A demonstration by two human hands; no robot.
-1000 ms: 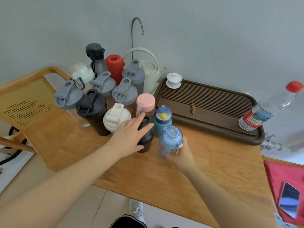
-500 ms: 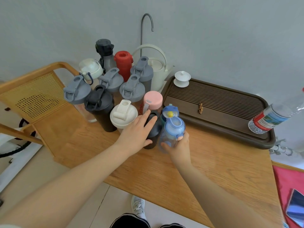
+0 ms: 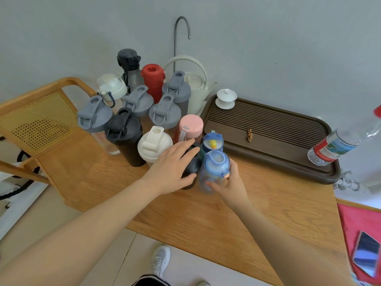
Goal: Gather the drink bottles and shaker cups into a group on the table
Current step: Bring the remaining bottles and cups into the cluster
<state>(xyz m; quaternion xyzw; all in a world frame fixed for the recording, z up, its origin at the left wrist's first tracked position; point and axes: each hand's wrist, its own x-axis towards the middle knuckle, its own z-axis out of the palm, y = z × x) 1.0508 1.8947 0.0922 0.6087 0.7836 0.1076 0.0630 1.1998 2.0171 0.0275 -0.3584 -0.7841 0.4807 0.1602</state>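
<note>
Several bottles and shaker cups stand packed together at the back left of the wooden table (image 3: 257, 219). My right hand (image 3: 228, 184) grips a translucent blue bottle (image 3: 214, 168) at the group's front edge, right in front of a small teal bottle with a duck lid (image 3: 212, 143). My left hand (image 3: 173, 166) rests over a short black cup (image 3: 192, 168), mostly hiding it, fingers wrapped on its lid. Close behind stand a white shaker (image 3: 153, 144), a pink-lidded bottle (image 3: 190, 125), a black shaker (image 3: 123, 131) and grey-lidded shakers (image 3: 165, 114).
A dark slatted tea tray (image 3: 268, 129) fills the back right, with a white lidded cup (image 3: 226, 98) on it. A clear water bottle (image 3: 334, 145) leans at the tray's right end. A white kettle (image 3: 193, 89) stands behind the group. A wooden chair (image 3: 39, 120) adjoins the table's left.
My right hand has slid the blue bottle in toward the group, up against the teal bottle. My left hand stays on the black cup. The camera has shifted.
</note>
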